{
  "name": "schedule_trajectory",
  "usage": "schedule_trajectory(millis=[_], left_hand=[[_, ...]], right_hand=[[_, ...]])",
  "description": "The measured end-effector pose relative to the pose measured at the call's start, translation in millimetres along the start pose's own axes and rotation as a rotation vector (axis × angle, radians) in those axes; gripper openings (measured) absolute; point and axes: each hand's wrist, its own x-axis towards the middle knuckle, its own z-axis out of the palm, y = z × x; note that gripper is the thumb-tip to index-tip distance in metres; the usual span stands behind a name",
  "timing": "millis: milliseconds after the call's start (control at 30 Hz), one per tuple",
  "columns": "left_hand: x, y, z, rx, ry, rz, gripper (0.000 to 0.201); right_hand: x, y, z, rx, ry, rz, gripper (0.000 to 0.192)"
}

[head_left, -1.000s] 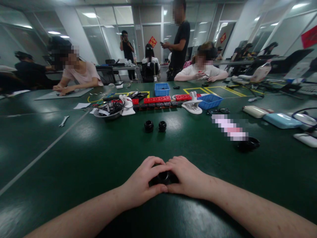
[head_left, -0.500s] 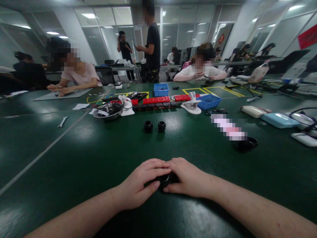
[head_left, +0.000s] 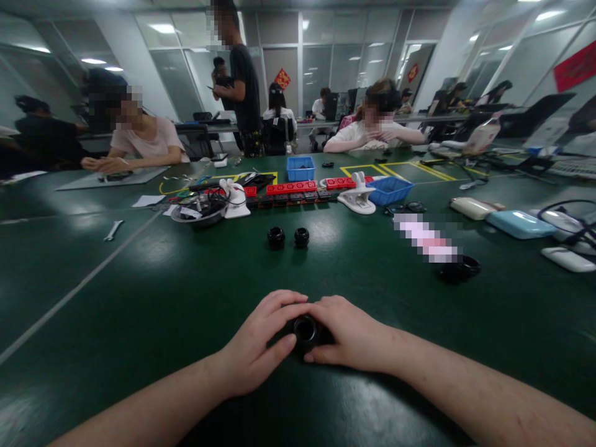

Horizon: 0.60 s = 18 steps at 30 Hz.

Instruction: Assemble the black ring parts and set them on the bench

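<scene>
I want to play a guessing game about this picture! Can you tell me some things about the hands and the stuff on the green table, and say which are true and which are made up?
1. Both hands, left hand and right hand, are on one small black ring-shaped part. True.
2. Two more black parts stand side by side farther up the table. True.
3. The little square basket is yellow. False: it is blue.
4. A wrench lies off to the left. True.
5. The row of blocks beyond the two black parts is green. False: it is red.
</scene>
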Motion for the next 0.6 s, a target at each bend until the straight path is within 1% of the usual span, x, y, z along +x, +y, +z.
schedule_trajectory(millis=[133,200,300,400,500,600], left_hand=[[1.5,-2.0,-1.5,-0.023,-0.012,0.060,0.034],[3.5,-0.9,-2.1,-0.048,-0.023,0.068,0.034],[5.3,2.4,-2.9,-0.052,-0.044,0.013,0.034],[4.5,4.8,-2.1,-0.025,-0.069,-0.054,0.038],[3.0,4.9,0.9,0.004,-0.054,-0.117,0.041],[2.5,4.0,3.7,0.032,-0.017,-0.148,0.036]], right_hand=[[0.2,0.3,-0.2,-0.034,-0.005,-0.012,0.042],[0.2,0.6,0.0,-0.042,-0.007,-0.018,0.040],[0.1,0.0,-0.5,-0.029,-0.016,-0.016,0.039],[0.0,-1.3,-1.6,0.000,-0.022,-0.011,0.042],[0.1,-1.6,-2.0,0.021,-0.022,0.010,0.045],[0.6,-0.4,-1.3,0.032,-0.024,0.006,0.044]])
